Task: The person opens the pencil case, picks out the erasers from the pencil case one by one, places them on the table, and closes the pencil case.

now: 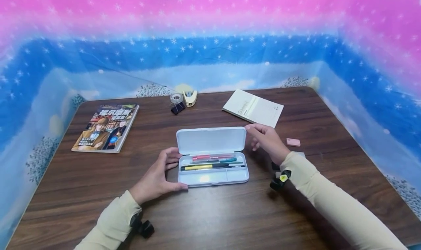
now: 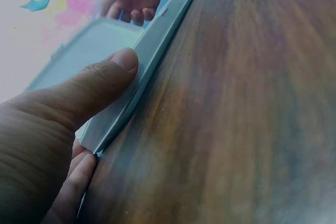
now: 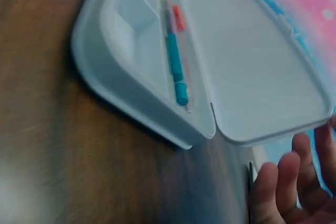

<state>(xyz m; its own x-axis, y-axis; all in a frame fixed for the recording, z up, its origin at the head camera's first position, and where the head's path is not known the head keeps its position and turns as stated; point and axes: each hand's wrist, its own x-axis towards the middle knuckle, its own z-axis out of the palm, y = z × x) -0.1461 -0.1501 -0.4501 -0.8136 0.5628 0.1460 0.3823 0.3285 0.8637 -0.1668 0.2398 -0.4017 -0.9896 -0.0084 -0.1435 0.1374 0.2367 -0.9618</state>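
While hands (image 1: 158,177) flank case (image 1: 213,177), head shows book (image 1: 105,127)

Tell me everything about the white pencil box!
The pencil box is white, looks like plastic, and has rounded corners. It lies open on the brown table, its hinged lid standing up at the back. Inside, pens lie in the long back part; the front compartments look empty. The left hand holds its left end, and the right hand touches the lid's right corner.
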